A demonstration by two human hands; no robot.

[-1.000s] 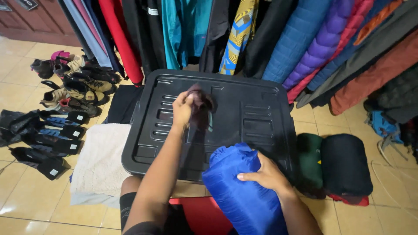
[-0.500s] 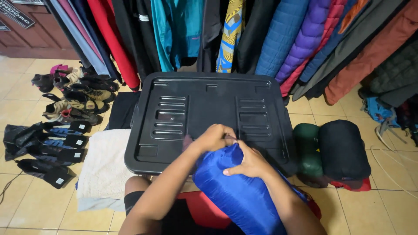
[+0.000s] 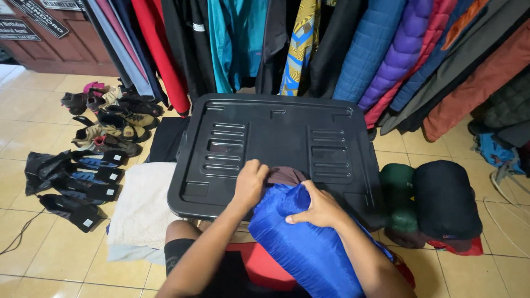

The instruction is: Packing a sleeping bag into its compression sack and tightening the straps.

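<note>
Beige tiled floor (image 3: pixel 33 138), glossy from overhead light. Rack of hanging jackets (image 3: pixel 342 44) across top. Dark wood panelling (image 3: pixel 61 49) top left, possibly a door. Shoes (image 3: pixel 110 124) and sandals (image 3: pixel 77 182) lined left; white towel (image 3: pixel 141 209) beside.

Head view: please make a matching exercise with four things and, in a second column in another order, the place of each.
Things:
1. blue padded roll
2. black plastic lid
3. white fleecy cloth
4. black roll

Places:
A. on the floor, left of the lid
B. below the hanging jackets
C. under both hands
D. far right, beside a green roll

Pairs: 1-C, 2-B, 3-A, 4-D
</note>
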